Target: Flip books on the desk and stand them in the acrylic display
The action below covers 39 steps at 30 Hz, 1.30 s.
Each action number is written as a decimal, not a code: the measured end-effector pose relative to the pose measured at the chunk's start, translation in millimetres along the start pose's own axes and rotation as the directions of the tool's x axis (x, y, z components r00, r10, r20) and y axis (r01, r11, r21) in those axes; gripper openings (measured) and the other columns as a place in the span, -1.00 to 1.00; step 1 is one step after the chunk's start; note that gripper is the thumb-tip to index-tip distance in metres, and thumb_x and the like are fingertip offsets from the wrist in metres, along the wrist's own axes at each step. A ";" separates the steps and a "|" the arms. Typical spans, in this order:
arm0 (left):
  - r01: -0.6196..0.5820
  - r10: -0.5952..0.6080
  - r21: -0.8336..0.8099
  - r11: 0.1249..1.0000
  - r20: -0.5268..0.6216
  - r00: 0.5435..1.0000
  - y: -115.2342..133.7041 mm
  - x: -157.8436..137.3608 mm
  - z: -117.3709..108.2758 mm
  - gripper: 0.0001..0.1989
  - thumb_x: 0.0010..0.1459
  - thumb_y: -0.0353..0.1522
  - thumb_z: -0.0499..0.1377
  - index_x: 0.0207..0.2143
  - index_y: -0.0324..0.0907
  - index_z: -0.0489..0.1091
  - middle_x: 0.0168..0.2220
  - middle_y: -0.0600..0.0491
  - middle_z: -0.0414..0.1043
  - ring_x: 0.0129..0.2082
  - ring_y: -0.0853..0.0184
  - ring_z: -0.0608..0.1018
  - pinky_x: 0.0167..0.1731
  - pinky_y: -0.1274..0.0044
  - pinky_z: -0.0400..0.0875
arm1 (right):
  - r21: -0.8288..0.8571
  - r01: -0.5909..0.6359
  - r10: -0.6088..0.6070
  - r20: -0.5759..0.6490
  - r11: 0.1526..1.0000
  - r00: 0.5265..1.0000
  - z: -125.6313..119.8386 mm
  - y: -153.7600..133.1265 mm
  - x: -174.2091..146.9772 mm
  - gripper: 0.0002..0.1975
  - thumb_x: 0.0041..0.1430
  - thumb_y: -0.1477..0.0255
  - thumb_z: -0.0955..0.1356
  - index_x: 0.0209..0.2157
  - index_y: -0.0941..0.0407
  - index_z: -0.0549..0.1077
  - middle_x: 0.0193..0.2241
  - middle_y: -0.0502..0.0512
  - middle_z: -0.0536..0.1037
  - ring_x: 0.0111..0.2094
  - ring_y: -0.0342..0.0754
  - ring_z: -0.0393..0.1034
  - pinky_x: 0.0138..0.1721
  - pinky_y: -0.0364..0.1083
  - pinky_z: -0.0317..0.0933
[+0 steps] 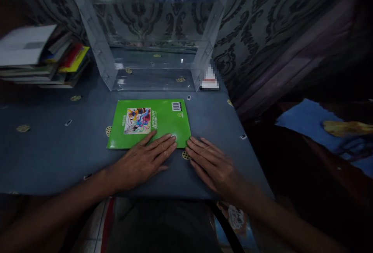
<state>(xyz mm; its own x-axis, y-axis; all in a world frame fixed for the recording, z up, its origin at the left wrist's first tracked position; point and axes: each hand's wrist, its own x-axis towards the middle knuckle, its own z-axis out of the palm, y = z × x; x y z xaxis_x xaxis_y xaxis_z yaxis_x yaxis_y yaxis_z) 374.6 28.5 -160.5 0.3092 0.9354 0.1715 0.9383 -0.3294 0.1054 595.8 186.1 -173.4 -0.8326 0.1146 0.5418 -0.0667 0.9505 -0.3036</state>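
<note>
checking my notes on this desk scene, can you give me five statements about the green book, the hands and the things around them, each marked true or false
1. The green book lies flat on the table. True.
2. No hand reaches over the green book. False: the left hand lies partly over it.
3. A pile of books sits left of the clear rack. True.
4. The clear rack stands nearer the person than the green book. False: it stands beyond it.
5. The right hand is by the green book's near right corner. True.

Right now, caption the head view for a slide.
Left hand on a green book, right hand at its corner.
</note>
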 end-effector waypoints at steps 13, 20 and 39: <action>0.222 -0.223 -0.037 0.974 -0.055 0.973 -42.0 -88.9 -26.5 -0.39 0.44 -0.28 0.06 0.46 0.04 -0.03 0.40 -0.05 0.20 0.34 0.19 0.36 0.31 0.26 0.35 | -0.021 -0.080 0.082 0.117 0.997 0.990 2.2 53.1 59.6 -0.71 0.42 0.39 0.27 0.04 0.06 0.55 0.02 0.21 0.63 0.04 0.14 0.55 0.14 0.25 0.39; 0.253 -0.231 0.149 0.956 -0.148 0.962 -30.2 -74.9 -10.1 -0.49 0.44 -0.24 0.05 0.37 -0.14 0.20 0.32 -0.17 0.32 0.31 0.10 0.41 0.24 0.23 0.44 | -0.095 -0.258 0.274 0.274 0.961 0.922 31.1 98.3 119.7 -0.54 0.37 0.22 0.30 0.18 0.14 0.44 0.08 0.30 0.55 0.15 0.25 0.42 0.19 0.30 0.29; 0.632 -0.684 -0.506 0.587 0.108 0.721 -14.9 -46.1 -81.2 -0.35 0.32 0.15 -0.05 0.21 -0.02 0.41 -0.10 -0.04 0.67 -0.12 0.04 0.69 -0.29 0.35 0.59 | 0.777 -0.427 0.244 0.351 0.463 0.904 -21.6 -41.1 103.0 -0.40 0.50 0.02 0.05 0.21 0.05 0.44 -0.09 0.15 0.61 -0.10 0.01 0.55 -0.04 0.02 0.48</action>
<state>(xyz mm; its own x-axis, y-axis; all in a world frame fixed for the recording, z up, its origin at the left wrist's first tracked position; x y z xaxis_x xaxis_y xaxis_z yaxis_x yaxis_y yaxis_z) 333.8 -20.1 -90.5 -0.4022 0.9140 -0.0538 0.6674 0.3329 0.6662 524.6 165.0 -88.2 -0.9620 0.2341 0.1406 -0.1027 0.1670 -0.9806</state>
